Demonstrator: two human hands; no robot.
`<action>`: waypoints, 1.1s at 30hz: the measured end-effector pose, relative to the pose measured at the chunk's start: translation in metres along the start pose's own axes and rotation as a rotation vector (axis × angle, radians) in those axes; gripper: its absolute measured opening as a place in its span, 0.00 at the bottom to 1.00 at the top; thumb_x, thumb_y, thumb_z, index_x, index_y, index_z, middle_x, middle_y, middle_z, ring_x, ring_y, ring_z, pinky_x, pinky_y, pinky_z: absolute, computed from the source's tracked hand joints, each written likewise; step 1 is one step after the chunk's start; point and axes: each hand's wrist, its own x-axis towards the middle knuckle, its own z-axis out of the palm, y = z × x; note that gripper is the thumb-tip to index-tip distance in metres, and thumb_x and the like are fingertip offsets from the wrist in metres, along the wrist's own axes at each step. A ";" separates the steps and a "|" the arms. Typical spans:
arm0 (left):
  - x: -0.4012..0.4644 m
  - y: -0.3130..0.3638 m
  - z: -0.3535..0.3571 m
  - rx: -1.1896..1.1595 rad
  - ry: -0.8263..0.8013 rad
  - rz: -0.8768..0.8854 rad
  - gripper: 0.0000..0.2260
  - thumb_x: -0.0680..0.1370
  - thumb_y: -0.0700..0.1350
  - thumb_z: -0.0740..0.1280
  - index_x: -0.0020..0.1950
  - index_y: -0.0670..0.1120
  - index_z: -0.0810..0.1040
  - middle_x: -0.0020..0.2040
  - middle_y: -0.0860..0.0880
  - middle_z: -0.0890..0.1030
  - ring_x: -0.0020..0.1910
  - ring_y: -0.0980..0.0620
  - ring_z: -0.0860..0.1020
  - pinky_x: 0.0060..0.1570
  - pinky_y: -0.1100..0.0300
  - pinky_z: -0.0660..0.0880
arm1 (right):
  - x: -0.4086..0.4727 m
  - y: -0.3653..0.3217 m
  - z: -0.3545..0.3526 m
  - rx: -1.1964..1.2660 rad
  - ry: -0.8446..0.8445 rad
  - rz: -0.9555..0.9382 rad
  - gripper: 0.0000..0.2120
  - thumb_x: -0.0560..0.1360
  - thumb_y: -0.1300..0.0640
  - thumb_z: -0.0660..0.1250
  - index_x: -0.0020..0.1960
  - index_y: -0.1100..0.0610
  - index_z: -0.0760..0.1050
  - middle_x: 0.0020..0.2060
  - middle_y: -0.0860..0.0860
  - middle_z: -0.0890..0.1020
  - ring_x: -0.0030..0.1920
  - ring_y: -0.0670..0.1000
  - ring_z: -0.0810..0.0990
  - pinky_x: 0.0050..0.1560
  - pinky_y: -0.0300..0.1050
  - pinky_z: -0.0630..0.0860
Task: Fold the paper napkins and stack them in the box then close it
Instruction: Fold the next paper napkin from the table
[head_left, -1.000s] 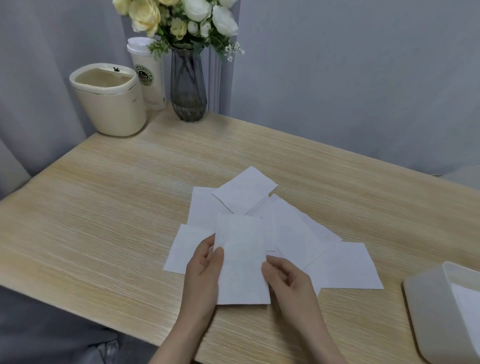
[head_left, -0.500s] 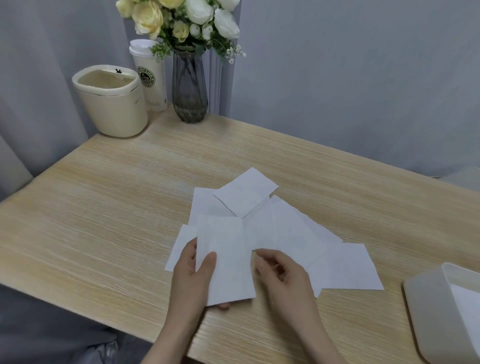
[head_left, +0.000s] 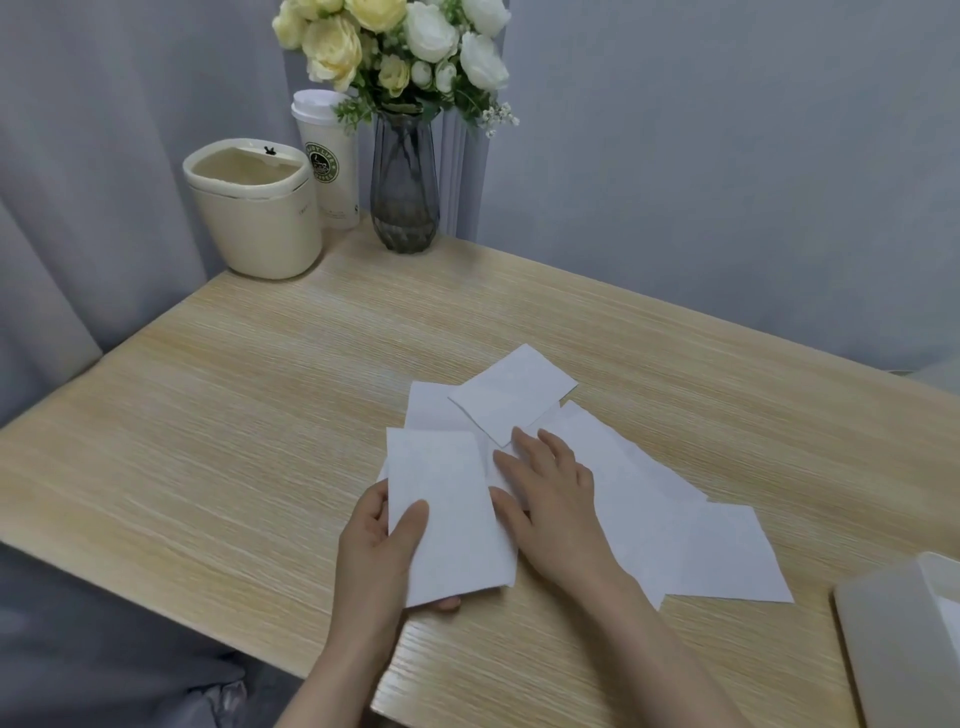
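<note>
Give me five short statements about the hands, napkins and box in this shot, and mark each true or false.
1. The left hand holds a folded napkin, thumb on top. True.
2. The right hand grips a coffee cup. False: it lies flat, fingers straight, on the loose napkins; the cup stands far off by the vase.
3. The box sits at the table's right near edge. True.
4. The box is closed. False: its top looks open.
5. Every napkin is already in the box. False: several still lie spread on the table.
</note>
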 end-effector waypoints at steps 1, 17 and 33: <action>0.000 0.000 0.000 0.005 0.002 -0.003 0.08 0.79 0.39 0.67 0.56 0.48 0.78 0.47 0.45 0.84 0.37 0.37 0.84 0.25 0.47 0.77 | 0.001 -0.001 0.000 -0.013 0.006 -0.005 0.21 0.81 0.45 0.52 0.73 0.47 0.62 0.77 0.44 0.51 0.75 0.47 0.42 0.70 0.47 0.44; -0.002 0.004 0.002 0.039 -0.006 -0.004 0.08 0.79 0.38 0.66 0.55 0.48 0.78 0.45 0.46 0.84 0.36 0.37 0.83 0.25 0.47 0.77 | -0.041 0.028 -0.026 -0.097 0.071 -0.060 0.22 0.82 0.44 0.48 0.73 0.47 0.64 0.73 0.37 0.60 0.75 0.44 0.44 0.72 0.47 0.46; -0.009 -0.005 0.032 0.107 -0.054 -0.069 0.07 0.79 0.36 0.65 0.55 0.45 0.79 0.45 0.48 0.86 0.39 0.49 0.85 0.29 0.53 0.80 | -0.137 0.089 -0.060 -0.210 0.239 -0.196 0.24 0.81 0.44 0.47 0.51 0.47 0.83 0.55 0.35 0.80 0.63 0.45 0.68 0.50 0.50 0.72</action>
